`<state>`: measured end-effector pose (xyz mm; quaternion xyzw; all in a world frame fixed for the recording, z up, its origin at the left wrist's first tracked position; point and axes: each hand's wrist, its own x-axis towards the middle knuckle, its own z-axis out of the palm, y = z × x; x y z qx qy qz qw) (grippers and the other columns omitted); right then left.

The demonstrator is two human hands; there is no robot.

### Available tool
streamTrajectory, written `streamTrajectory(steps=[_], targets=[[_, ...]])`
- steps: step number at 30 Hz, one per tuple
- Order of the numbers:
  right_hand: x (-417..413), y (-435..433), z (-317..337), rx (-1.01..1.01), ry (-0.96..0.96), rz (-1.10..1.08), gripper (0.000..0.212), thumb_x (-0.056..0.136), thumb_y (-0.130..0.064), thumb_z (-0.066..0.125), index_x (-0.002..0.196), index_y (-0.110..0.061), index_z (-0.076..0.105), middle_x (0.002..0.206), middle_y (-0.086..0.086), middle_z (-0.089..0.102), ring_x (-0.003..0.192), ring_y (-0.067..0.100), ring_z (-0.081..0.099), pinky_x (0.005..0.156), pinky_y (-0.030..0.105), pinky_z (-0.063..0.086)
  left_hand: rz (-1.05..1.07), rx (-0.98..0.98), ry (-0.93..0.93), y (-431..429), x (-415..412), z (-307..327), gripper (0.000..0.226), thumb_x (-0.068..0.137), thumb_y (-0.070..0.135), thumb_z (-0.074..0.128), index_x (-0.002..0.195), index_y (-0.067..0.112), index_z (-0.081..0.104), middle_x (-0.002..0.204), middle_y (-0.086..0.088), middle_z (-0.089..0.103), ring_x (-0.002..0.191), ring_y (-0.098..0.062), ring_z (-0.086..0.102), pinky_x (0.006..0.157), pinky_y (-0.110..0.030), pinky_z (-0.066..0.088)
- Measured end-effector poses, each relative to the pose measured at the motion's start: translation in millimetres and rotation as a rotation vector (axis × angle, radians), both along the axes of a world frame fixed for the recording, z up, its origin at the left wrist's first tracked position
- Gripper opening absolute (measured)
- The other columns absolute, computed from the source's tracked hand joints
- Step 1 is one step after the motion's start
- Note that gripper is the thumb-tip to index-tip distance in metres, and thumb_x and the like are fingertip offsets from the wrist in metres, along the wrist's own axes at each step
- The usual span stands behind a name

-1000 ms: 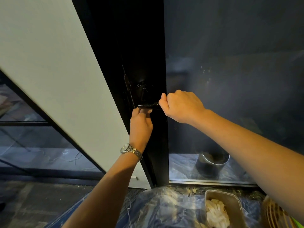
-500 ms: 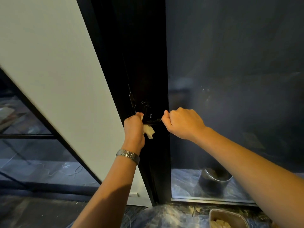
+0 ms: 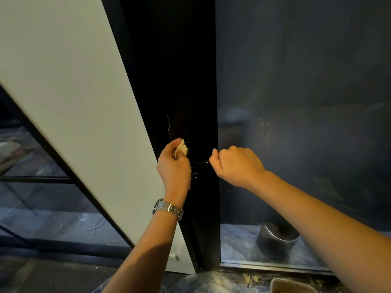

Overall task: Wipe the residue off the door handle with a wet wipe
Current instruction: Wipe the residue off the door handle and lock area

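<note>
A black door handle (image 3: 200,162) sticks out from the dark door frame (image 3: 190,81) at mid height. My left hand (image 3: 173,168), with a metal watch on its wrist, pinches a pale crumpled wet wipe (image 3: 182,148) and presses it against the round black base of the handle. My right hand (image 3: 234,166) is curled round the lever's right end, which it hides. The handle is black on black, so its outline is hard to make out.
A white wall panel (image 3: 74,102) slants down on the left. Dark glass (image 3: 296,102) fills the right, with a metal pot (image 3: 277,240) behind it on the floor. A metal tray (image 3: 289,286) lies on plastic sheeting at the bottom edge.
My left hand has come up from under the lever to the handle's round base, with the wipe now at its fingertips. My right hand has kept its grip on the lever's end.
</note>
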<state>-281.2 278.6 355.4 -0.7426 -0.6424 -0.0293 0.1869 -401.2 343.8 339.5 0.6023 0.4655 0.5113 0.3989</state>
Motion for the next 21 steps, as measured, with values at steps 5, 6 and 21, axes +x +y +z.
streamTrajectory(steps=[5,6,21], targets=[[0,0,1,-0.013,0.007,0.004,0.060,0.101,-0.030,0.023,0.047,-0.012,0.041,0.044,0.001,0.041,0.042,0.019,0.040,0.043,0.027,0.031,0.014,0.095,0.160,0,-4,8,0.027,0.093,0.018,0.048,0.117,0.009,0.058,0.099,-0.001,0.064,0.068,-0.002,0.054,0.054,-0.001,0.040],[0,0,1,-0.014,0.009,0.004,0.060,0.101,-0.029,0.023,0.047,-0.012,0.041,0.044,0.001,0.041,0.041,0.018,0.040,0.043,0.027,0.030,0.011,0.147,0.191,1,-4,10,0.026,0.093,0.018,0.049,0.115,0.010,0.059,0.104,-0.004,0.064,0.073,-0.006,0.054,0.056,-0.005,0.040],[0,1,0,-0.012,-0.014,-0.011,0.059,0.101,-0.030,0.024,0.046,-0.012,0.038,0.044,0.001,0.039,0.040,0.018,0.036,0.042,0.027,0.027,-0.025,0.205,0.438,13,4,22,0.022,0.093,0.004,0.042,0.112,-0.004,0.051,0.112,-0.023,0.055,0.067,-0.010,0.045,0.054,-0.003,0.039]])
